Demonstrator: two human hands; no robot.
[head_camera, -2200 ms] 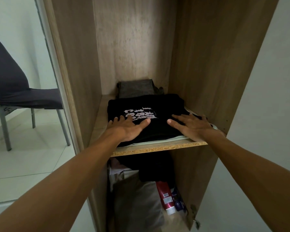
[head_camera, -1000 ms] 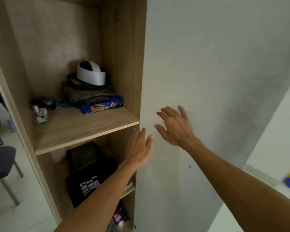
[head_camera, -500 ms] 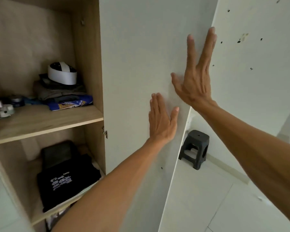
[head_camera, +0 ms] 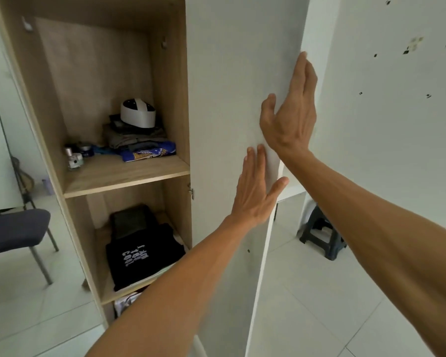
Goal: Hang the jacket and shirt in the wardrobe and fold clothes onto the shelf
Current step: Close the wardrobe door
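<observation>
We noted both hands had shifted toward the wardrobe door's (head_camera: 224, 104) free edge; left hand (head_camera: 254, 194) and right hand (head_camera: 290, 119) pressed flat, fingers straight. Folded black shirt (head_camera: 144, 256) lay on the lower shelf (head_camera: 103, 269).

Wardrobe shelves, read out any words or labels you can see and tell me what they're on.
"COOL": white print, sideways, on the folded black T-shirt, lower shelf; its other lines are too blurred.
Print on the blue patterned item, upper shelf: unreadable.
Labels on the small jars: too small.
</observation>
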